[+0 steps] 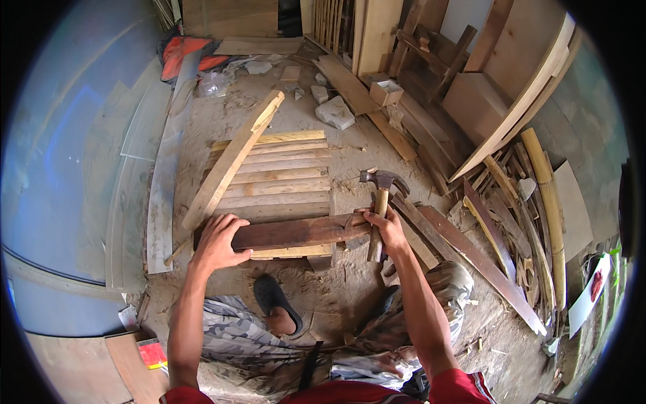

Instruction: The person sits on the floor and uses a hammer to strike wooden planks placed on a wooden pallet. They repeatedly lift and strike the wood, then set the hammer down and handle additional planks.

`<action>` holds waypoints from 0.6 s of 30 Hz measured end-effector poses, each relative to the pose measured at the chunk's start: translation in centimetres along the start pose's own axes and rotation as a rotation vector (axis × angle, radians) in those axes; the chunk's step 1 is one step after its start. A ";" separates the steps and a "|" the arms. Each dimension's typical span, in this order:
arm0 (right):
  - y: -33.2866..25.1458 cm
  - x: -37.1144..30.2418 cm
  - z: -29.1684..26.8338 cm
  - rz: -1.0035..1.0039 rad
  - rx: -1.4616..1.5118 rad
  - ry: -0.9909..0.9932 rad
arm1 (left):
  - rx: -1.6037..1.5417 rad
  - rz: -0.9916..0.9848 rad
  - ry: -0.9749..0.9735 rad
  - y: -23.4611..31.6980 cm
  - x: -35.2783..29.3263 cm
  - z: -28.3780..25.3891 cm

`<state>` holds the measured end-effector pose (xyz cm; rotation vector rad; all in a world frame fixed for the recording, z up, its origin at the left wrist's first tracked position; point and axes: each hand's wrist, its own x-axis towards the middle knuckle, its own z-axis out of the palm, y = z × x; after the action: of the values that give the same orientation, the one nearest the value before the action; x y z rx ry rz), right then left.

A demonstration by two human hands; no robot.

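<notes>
A dark brown wooden board (296, 233) lies crosswise over the near end of a pale slatted wooden pallet (279, 183). My left hand (219, 244) is closed over the board's left end, thumb on the near side. My right hand (388, 232) is wrapped round the wooden handle of a claw hammer (381, 200), its metal head pointing away from me. The fingertips of that hand reach the board's right end. A long pale plank (235, 158) slants across the pallet's left side, its lower end close to my left hand.
Leaning boards and glass-like sheets (128, 202) line the left side. Scrap wood and bamboo (545, 202) pile up at the right. A wooden cabinet frame (515, 101) stands far right. Stone chunks (334, 113) lie beyond the pallet. My dark clog (276, 301) is near it.
</notes>
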<state>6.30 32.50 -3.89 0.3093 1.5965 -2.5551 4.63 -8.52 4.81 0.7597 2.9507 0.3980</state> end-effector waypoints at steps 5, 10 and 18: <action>0.7 -0.2 0.3 -0.069 0.055 0.037 | -0.105 0.126 0.097 4.3 3.3 1.8; 0.1 0.0 0.1 -0.137 -0.206 0.028 | -0.245 -0.027 0.125 8.5 8.1 4.8; -0.2 0.0 1.3 -0.161 -0.386 0.022 | -0.111 -0.135 0.061 8.7 8.9 5.3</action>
<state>6.12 31.37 -3.18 0.1763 2.1497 -2.2801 1.53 4.33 1.99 0.5414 2.9829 0.5788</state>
